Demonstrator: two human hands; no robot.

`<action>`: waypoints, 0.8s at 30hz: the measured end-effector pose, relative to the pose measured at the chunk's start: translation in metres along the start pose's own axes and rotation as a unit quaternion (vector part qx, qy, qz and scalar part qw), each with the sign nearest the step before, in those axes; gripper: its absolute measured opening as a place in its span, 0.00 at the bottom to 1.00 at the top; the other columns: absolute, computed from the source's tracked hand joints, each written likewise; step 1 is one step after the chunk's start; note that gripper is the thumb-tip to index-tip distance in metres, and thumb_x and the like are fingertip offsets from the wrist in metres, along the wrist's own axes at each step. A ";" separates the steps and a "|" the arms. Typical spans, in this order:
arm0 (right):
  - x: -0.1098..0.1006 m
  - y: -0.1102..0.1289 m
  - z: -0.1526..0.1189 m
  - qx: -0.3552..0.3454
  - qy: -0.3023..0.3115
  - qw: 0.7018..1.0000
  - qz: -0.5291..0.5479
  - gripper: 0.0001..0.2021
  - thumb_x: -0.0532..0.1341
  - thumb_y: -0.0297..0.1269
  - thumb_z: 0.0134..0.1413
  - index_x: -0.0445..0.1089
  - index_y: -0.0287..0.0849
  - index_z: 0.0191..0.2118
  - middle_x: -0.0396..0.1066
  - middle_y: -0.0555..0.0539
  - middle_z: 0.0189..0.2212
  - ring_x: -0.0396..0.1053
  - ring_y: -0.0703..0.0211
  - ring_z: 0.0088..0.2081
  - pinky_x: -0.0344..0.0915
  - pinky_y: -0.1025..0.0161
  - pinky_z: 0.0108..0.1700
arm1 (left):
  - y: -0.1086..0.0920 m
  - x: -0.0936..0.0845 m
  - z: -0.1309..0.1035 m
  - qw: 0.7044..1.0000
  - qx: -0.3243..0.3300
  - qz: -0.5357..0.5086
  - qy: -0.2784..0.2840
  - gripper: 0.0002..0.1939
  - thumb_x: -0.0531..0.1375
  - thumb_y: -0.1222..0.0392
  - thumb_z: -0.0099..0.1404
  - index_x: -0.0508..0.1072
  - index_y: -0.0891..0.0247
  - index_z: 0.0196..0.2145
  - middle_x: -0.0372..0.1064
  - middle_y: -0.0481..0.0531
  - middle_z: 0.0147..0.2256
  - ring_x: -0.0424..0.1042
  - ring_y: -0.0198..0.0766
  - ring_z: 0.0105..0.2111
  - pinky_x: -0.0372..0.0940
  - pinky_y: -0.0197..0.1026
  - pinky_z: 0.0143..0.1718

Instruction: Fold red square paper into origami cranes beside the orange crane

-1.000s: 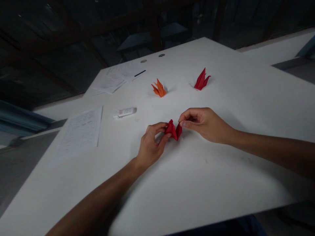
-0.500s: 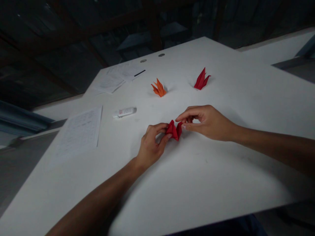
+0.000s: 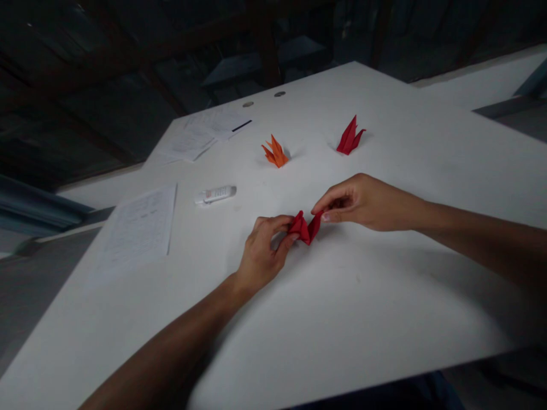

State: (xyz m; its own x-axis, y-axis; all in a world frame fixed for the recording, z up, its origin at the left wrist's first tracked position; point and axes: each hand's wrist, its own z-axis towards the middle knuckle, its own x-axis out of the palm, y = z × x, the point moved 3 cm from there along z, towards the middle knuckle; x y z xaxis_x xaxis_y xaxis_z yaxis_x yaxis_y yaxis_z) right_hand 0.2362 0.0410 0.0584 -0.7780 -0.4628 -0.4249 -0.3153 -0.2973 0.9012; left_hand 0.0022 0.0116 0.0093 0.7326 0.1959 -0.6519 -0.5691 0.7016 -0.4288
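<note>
A folded red paper piece point(image 3: 306, 230) is between my two hands, low over the white table point(image 3: 363, 319). My left hand point(image 3: 265, 245) pinches its left part between thumb and fingers. The thumb and index finger of my right hand point(image 3: 352, 204) are closed on the raised right flap. Farther back stand an orange folded paper figure point(image 3: 276, 154) and, to its right, a red folded paper figure point(image 3: 350, 136); neither is touched.
A white tube-like item point(image 3: 217, 195) lies left of the hands. One printed sheet point(image 3: 139, 228) is near the left edge, and more papers point(image 3: 192, 139) with a black strip lie at the back left. Two round table inserts point(image 3: 280, 94) sit by the far edge.
My right hand has moved slightly right and up with the right flap, which now leans farther out from the rest of the red paper. My left hand has hardly moved.
</note>
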 end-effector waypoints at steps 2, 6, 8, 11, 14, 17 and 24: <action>-0.003 0.001 0.000 -0.007 0.006 1.000 -0.017 0.08 0.67 0.38 0.56 0.83 0.48 0.40 0.81 0.51 0.32 0.75 0.57 0.34 0.67 0.60 0.36 | 0.001 0.000 0.000 1.000 0.006 0.003 -0.003 0.16 0.66 0.63 0.67 0.71 0.58 0.51 0.77 0.51 0.41 0.79 0.38 0.41 0.76 0.42 0.43; -0.004 0.003 -0.001 0.001 0.006 0.999 -0.047 0.08 0.67 0.36 0.54 0.84 0.49 0.39 0.81 0.51 0.32 0.74 0.56 0.33 0.67 0.60 0.34 | 0.001 0.001 -0.001 1.000 0.014 0.006 -0.007 0.16 0.66 0.63 0.67 0.71 0.57 0.51 0.77 0.50 0.41 0.79 0.38 0.40 0.76 0.41 0.43; -0.003 0.003 0.000 0.006 0.004 0.999 -0.046 0.08 0.68 0.37 0.54 0.84 0.49 0.39 0.81 0.50 0.32 0.74 0.57 0.32 0.66 0.60 0.34 | 0.001 0.001 0.000 1.000 0.012 0.004 -0.005 0.16 0.66 0.63 0.67 0.71 0.58 0.51 0.77 0.50 0.41 0.79 0.38 0.40 0.75 0.41 0.44; -0.001 0.002 0.000 0.007 -0.007 1.000 -0.018 0.08 0.70 0.39 0.53 0.84 0.49 0.39 0.81 0.50 0.31 0.73 0.58 0.32 0.65 0.61 0.33 | 0.000 0.000 0.000 1.000 0.012 0.007 -0.002 0.16 0.66 0.63 0.67 0.71 0.58 0.51 0.77 0.51 0.41 0.78 0.38 0.40 0.75 0.42 0.43; 0.002 0.000 0.000 0.005 -0.007 1.000 0.018 0.09 0.69 0.41 0.54 0.83 0.48 0.40 0.81 0.50 0.31 0.74 0.57 0.33 0.66 0.61 0.34 | 0.000 0.000 0.000 1.000 0.016 0.009 -0.002 0.15 0.66 0.63 0.67 0.71 0.58 0.51 0.77 0.51 0.40 0.78 0.38 0.40 0.75 0.42 0.44; 0.004 0.001 0.000 0.004 0.002 0.999 0.041 0.10 0.67 0.42 0.57 0.83 0.48 0.43 0.81 0.50 0.35 0.75 0.56 0.36 0.68 0.60 0.38 | 0.000 0.000 0.000 1.000 0.018 0.007 -0.004 0.16 0.66 0.63 0.67 0.70 0.58 0.51 0.77 0.51 0.40 0.78 0.38 0.39 0.75 0.43 0.44; 0.005 0.012 -0.005 -0.008 -0.022 1.000 -0.016 0.09 0.67 0.41 0.56 0.82 0.46 0.40 0.82 0.49 0.36 0.76 0.55 0.37 0.69 0.61 0.38 | -0.002 0.000 0.002 1.000 0.025 0.011 -0.001 0.14 0.65 0.61 0.68 0.71 0.58 0.50 0.78 0.51 0.40 0.79 0.38 0.38 0.74 0.44 0.44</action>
State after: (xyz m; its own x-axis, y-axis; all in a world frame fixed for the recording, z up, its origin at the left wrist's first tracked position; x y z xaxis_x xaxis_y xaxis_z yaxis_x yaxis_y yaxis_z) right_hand 0.2309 0.0312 0.0667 -0.7910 -0.4150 -0.4495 -0.3321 -0.3258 0.8852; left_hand 0.0044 0.0115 0.0111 0.7203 0.2126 -0.6602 -0.5656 0.7310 -0.3818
